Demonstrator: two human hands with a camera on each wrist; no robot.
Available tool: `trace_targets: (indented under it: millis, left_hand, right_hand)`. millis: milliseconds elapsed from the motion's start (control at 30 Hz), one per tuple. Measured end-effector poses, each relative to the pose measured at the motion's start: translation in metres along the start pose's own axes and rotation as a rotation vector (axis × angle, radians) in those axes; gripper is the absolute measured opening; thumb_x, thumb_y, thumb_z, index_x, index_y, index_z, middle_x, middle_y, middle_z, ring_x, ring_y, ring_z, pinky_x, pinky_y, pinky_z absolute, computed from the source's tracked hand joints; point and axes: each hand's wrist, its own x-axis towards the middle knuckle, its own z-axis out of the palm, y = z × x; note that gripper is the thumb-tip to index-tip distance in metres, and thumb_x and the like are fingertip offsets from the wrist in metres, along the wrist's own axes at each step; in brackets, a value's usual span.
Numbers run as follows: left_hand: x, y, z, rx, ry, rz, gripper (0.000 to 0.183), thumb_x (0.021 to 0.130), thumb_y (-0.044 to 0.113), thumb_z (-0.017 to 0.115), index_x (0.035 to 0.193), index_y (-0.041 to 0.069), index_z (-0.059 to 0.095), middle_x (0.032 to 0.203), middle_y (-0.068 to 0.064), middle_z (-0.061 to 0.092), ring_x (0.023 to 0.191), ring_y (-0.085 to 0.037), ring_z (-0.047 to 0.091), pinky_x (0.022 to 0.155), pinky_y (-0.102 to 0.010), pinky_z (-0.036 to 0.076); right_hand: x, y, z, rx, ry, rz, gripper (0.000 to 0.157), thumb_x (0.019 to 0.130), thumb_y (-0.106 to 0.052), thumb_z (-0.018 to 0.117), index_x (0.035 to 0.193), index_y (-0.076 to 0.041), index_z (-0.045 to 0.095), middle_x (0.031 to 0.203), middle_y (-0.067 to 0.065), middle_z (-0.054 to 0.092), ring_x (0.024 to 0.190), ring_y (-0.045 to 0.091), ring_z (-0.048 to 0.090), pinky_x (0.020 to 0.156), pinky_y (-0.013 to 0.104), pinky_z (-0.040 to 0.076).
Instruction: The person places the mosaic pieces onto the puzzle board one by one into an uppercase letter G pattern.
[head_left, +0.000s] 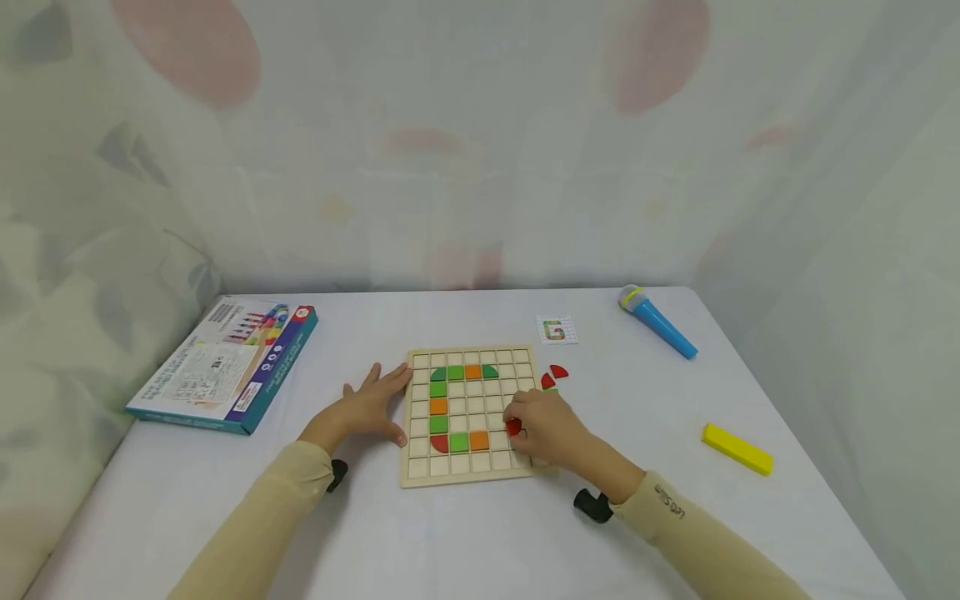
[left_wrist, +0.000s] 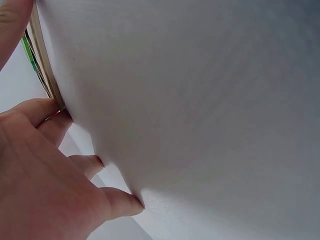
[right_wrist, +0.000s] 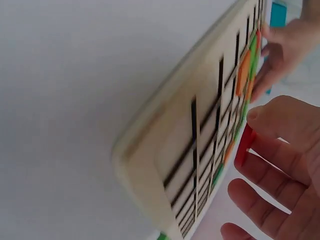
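Note:
A square wooden grid board [head_left: 468,476] lies on the white table, with green, orange and red tiles set in a partial letter shape. At its left edge my left hand [head_left: 369,406] rests with fingers spread, thumb and fingertips touching the rim; the left wrist view shows those fingertips [left_wrist: 52,112] against the board's side. Over the board's right part, my right hand [head_left: 551,427] pinches a red quarter-round tile [right_wrist: 244,145] between thumb and fingers. Beside the board's right edge lie more red tiles [head_left: 558,371], and a green piece is partly hidden by my right hand.
Behind the board lies a small pattern card [head_left: 557,330] showing a letter G. A blue toy microphone [head_left: 660,323] lies at the back right, a yellow block [head_left: 737,449] at the right. At the left is a flat printed box [head_left: 225,362].

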Motion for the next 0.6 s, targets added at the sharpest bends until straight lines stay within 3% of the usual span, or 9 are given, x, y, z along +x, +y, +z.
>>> trace_targets:
  millis: [200,600]
  left_hand:
    - [0.0,0.002,-0.001,-0.003,-0.002,0.005,0.123,0.048,0.043,0.086,0.148,0.014,0.022,0.154,-0.007,0.014,0.137,-0.045,-0.004,0.089,-0.078,-0.002]
    - [0.002,-0.001,0.001,-0.005,0.001,0.005,0.123,0.048,0.043,0.086,0.148,0.015,0.02,0.154,-0.005,0.013,0.137,-0.043,-0.005,0.09,-0.078,-0.004]
  right_hand:
    - [0.008,-0.016,0.012,-0.004,-0.112,0.008,0.015,0.075,-0.017,0.067,0.09,-0.017,0.069,0.084,-0.009,0.059,0.074,0.009,0.048,0.06,0.023,0.039]
    - [0.01,-0.022,0.01,0.021,-0.136,0.074,0.019,0.079,-0.026,0.069,0.096,-0.017,0.071,0.086,-0.009,0.06,0.078,0.01,0.051,0.064,0.026,0.04]
